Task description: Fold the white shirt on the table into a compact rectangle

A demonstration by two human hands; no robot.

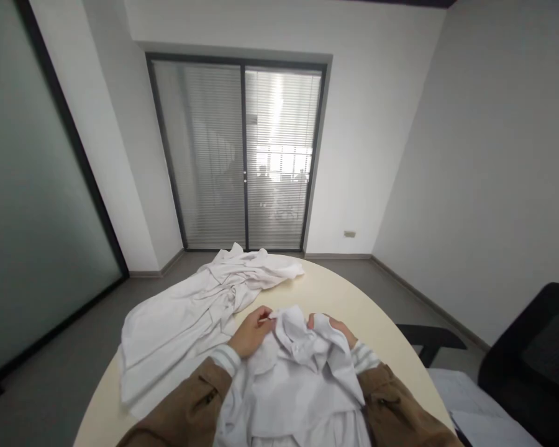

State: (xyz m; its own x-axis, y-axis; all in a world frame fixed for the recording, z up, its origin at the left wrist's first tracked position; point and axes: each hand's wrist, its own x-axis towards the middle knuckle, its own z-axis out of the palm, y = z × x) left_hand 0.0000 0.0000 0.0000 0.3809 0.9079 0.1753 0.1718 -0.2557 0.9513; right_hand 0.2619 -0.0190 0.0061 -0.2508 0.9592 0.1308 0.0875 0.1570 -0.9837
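Observation:
A bunched white garment [307, 391] lies in front of me at the near side of the round table [349, 304], its upper part gathered between my hands. My left hand [255, 330] pinches its upper left edge, thumb and forefinger closed on the cloth. At the upper right, my right hand [334, 327] grips the fabric, with most of its fingers hidden behind a fold. Between the two hands the cloth is crumpled into what looks like a collar. A second white garment [177, 329] is spread, wrinkled, over the left and far side of the table.
To the right stands a black office chair [535, 360] with its armrest [431, 336] close to the table edge. White cloth or paper [479, 410] lies on the seat beside it. Beyond the table are a glass door with blinds [279, 161] and white walls.

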